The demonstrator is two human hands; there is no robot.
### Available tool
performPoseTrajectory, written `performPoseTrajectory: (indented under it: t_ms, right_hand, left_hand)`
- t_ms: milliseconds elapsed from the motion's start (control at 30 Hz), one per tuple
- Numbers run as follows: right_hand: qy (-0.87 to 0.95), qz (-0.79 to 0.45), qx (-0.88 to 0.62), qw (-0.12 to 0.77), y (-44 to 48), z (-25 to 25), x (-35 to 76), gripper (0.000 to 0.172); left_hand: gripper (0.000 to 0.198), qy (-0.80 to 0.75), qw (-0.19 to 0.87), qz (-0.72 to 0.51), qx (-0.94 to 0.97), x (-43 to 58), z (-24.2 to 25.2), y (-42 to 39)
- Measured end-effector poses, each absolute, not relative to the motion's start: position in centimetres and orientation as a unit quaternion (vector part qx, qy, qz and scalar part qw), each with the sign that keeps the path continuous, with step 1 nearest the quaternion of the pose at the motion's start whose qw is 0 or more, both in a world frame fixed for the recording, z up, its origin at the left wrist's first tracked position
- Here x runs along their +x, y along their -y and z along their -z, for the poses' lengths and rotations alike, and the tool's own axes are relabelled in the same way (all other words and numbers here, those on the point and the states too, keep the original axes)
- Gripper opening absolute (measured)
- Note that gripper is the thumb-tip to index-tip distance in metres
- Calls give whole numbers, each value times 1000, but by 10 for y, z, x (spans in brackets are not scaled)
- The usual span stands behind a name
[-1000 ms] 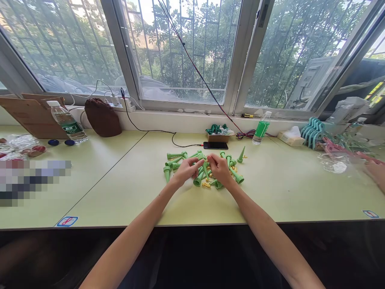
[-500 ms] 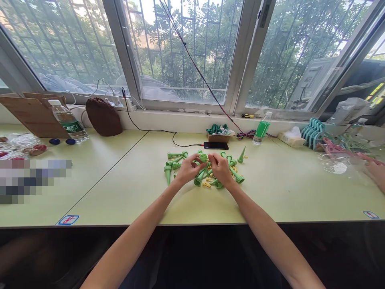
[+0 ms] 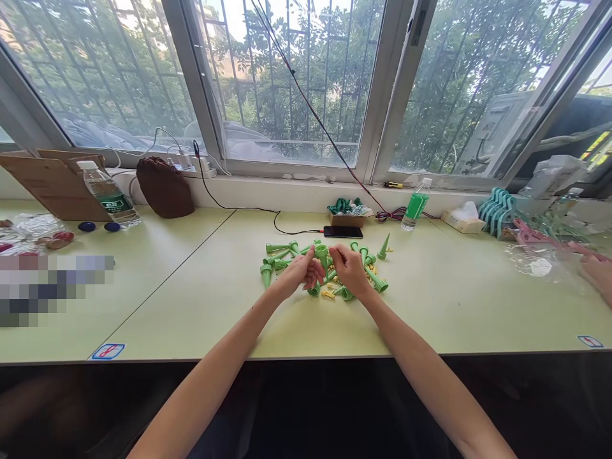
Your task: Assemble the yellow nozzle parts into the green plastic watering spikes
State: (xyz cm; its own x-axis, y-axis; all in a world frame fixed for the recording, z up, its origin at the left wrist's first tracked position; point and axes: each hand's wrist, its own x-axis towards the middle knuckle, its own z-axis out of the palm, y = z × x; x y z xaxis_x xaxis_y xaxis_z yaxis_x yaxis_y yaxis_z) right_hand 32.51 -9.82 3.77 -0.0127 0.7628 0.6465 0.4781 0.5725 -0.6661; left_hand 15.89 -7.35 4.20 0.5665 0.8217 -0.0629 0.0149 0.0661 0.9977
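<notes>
My left hand (image 3: 302,273) is closed on a green plastic cone (image 3: 321,254), held upright with its wide ribbed mouth up. Close beside it, my right hand (image 3: 348,266) is pinched just right of the cone's mouth; whatever its fingertips hold is hidden. Under and around both hands lies a loose pile of similar green cones (image 3: 377,280), pointing different ways. Small yellow plastic pieces (image 3: 328,294) are scattered among them. One green cone (image 3: 384,246) stands with its tip up at the pile's right.
Behind the pile lie a phone (image 3: 343,232) on a cable and a small cardboard box (image 3: 347,220). A water bottle (image 3: 415,205) and a tissue box (image 3: 463,218) stand to the right. Another person's hand (image 3: 597,271) is at the far right, near pink and teal hangers.
The cone in my left hand has turned more upright, and my left fingers have shifted lower around it. My right hand stays nearly in place, still pinched.
</notes>
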Motion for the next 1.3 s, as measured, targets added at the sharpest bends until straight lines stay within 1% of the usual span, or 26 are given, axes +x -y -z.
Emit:
performPoseTrajectory:
  t_ms: [267, 467, 767, 900, 1000, 1167, 1300]
  right_hand:
    - [718, -138, -432, 529, 100, -39, 326, 36]
    - [716, -150, -418, 539, 100, -39, 327, 34]
    - [707, -157, -423, 544, 97, -37, 328, 34]
    - [710, -143, -435, 536, 96, -38, 328, 36]
    - [714, -128, -445, 524, 94, -37, 329, 38]
    - [716, -122, -460, 511, 92, -34, 330, 38]
    - [712, -116, -465, 513, 92, -34, 330, 38]
  left_hand:
    - [76, -345, 679, -288, 580, 159, -42, 75]
    - [74, -329, 689, -288, 578, 159, -44, 76]
    - [64, -311, 673, -319, 590, 159, -46, 79]
    - [50, -308, 634, -334, 626, 157, -43, 78]
    - [42, -318, 581, -351, 662, 156, -42, 78]
    - [46, -355, 482, -388, 700, 159, -43, 80]
    - [44, -375, 409, -404, 727, 161, -45, 82]
